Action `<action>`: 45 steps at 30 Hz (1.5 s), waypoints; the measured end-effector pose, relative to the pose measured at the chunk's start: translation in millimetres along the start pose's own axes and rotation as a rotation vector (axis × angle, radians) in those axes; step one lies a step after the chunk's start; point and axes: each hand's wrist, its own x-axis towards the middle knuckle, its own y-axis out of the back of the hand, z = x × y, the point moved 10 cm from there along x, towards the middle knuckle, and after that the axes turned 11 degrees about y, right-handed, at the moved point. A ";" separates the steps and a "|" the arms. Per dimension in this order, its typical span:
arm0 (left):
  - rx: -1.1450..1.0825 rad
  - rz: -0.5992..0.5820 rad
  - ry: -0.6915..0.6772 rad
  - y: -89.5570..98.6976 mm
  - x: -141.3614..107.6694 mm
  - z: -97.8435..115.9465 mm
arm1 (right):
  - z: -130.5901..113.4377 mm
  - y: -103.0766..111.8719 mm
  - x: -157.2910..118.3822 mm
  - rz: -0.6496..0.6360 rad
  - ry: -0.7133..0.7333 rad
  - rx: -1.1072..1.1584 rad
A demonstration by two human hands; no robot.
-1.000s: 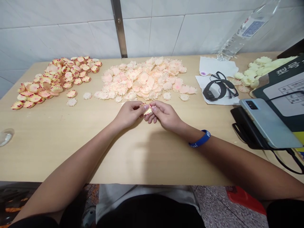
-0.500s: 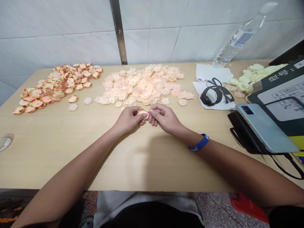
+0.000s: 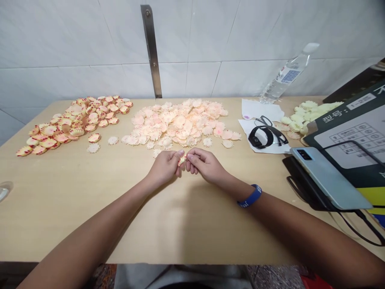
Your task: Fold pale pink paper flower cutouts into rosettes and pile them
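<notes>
A small cream flower piece with red edges [image 3: 182,160] is pinched between my two hands, just above the table. My left hand [image 3: 165,165] has its thumb and fingers closed on the piece's left side. On the right side, my right hand [image 3: 205,162] is closed with its fingertips at the piece's edge. Beyond my hands lies a heap of pale pink flower pieces [image 3: 180,122]. A heap of red-edged flower pieces [image 3: 67,122] spreads over the table's back left.
On the right are a phone [image 3: 332,178] on a black object with a cable, a black wristband [image 3: 261,137] on paper, and a leaning bottle [image 3: 284,78]. Pale green pieces [image 3: 309,114] lie behind a dark box [image 3: 355,120]. The wooden table [image 3: 120,224] meets a tiled wall.
The whole view has shifted, with the table and hands lower in the picture. The held flower piece is now tilted up more, and my left thumb sits higher on it.
</notes>
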 end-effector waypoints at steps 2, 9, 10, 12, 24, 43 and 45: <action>0.010 -0.003 0.002 0.6 0.3 -0.4 | 1.0 1.2 0.5 0.011 -0.006 0.002; -0.089 0.033 0.032 8.4 2.5 -5.1 | -4.7 9.1 -2.9 0.130 0.040 -0.024; -0.081 0.023 0.024 6.9 2.8 -5.3 | -7.1 7.7 -3.6 0.127 0.055 -0.054; -0.039 -0.001 -0.012 2.8 3.3 -4.4 | -10.1 3.5 -4.3 0.103 0.068 -0.120; 0.234 -0.093 -0.085 -0.5 -4.1 3.2 | -25.1 17.2 -3.1 0.187 0.220 -0.478; 0.355 0.034 -0.059 5.4 -0.5 3.8 | 9.3 16.5 4.2 0.064 -0.123 -0.009; 0.342 0.061 -0.071 7.4 0.2 4.0 | 9.8 16.5 4.0 0.072 -0.124 -0.026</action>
